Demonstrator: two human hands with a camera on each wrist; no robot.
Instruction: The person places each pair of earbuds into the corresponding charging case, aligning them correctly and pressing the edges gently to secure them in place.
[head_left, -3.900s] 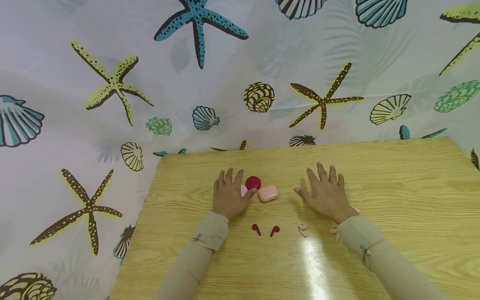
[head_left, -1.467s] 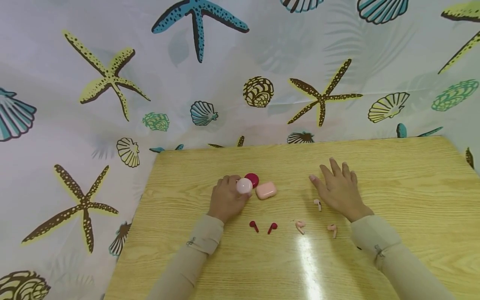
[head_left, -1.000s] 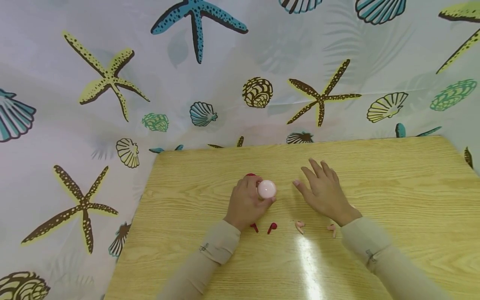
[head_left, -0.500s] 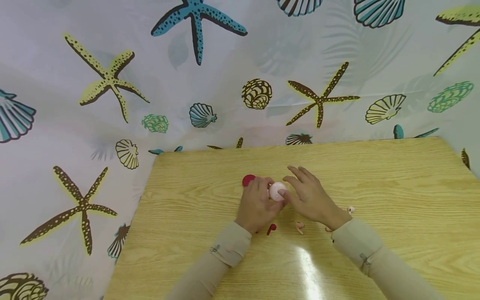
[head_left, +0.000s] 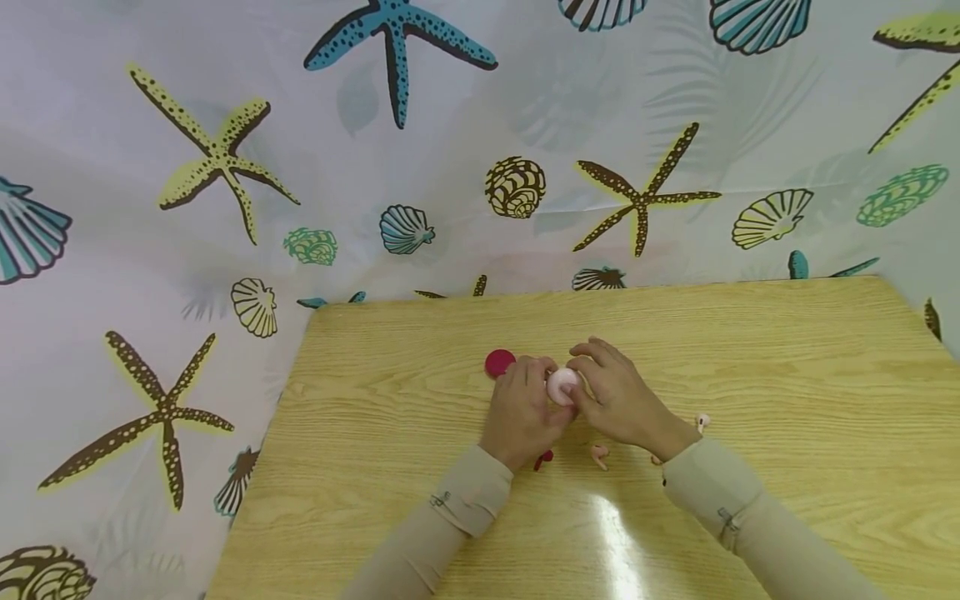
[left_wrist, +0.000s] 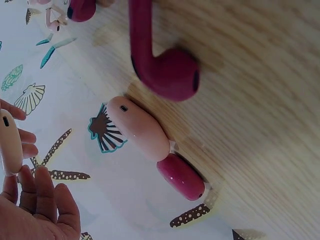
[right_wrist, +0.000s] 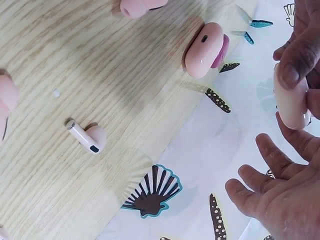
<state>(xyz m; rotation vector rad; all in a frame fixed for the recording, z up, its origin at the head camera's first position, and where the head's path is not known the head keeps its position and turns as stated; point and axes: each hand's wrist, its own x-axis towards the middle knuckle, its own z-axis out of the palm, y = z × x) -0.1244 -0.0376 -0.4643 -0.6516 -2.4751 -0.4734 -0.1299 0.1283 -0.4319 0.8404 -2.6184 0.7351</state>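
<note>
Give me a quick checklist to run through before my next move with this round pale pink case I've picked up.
1. Round pale pink case off the table, held: ok.
2. Left hand grips it: ok.
3. Right hand pinches it too: ok.
4. Lid open: cannot tell.
5. Light pink earbud lies loose and within reach: ok.
6. Pink rounded case and red case stand apart from the hands: ok.
</note>
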